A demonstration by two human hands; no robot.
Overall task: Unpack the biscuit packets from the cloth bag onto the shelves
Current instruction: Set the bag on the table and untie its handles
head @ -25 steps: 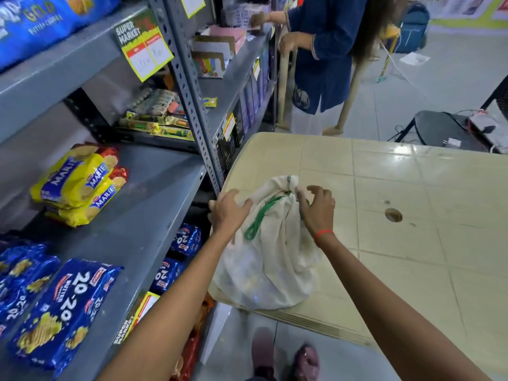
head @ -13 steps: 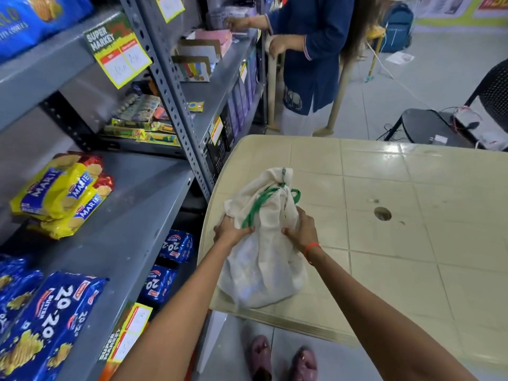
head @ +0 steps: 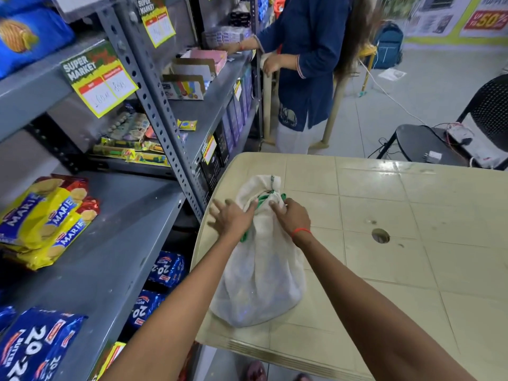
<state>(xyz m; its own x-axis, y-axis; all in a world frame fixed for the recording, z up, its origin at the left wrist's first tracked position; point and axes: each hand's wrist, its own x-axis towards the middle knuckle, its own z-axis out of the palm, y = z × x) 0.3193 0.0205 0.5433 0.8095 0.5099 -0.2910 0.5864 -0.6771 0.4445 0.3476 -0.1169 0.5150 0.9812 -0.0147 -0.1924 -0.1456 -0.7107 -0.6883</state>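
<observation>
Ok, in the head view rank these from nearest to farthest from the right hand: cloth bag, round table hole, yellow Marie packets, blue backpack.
1. cloth bag, under the right hand
2. round table hole, to its right
3. yellow Marie packets, left on the shelf
4. blue backpack, far back

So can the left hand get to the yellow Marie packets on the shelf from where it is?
Probably yes. The left hand rests open on the cloth bag, and bare grey shelf lies between it and the Marie packets, nothing blocking.
</observation>
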